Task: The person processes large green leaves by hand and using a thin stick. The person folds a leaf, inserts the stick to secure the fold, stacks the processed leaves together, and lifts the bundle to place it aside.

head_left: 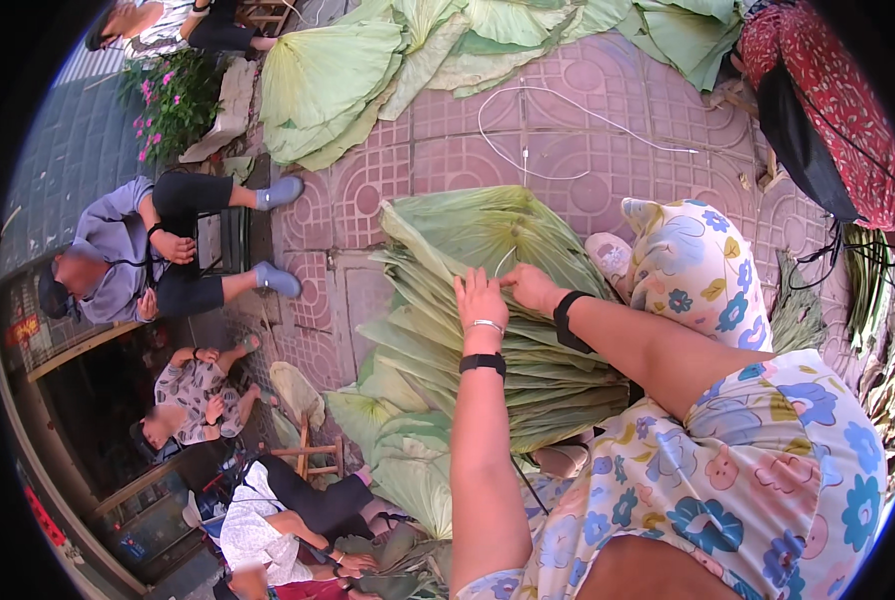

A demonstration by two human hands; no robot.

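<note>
A thick stack of large green lotus leaves (448,330), folded and layered, lies before me on the paving. My left hand (481,300) rests on it with the fingers stretched out over the leaf edges. Beside it, my right hand (536,287) has its fingers curled together at the leaf's middle. A thin pale strand (506,261) curves up by those fingertips; what they grip is too small to make out. The top leaf (508,222) spreads out beyond both hands, its veins running from a pale centre.
More flat lotus leaves (333,85) line the far side, and others (398,460) lie at lower left. A white cord (608,118) loops over the pink paving (448,150). Several people sit at left; a person in red patterned clothes (838,110) is at upper right, near bundled stalks (865,285).
</note>
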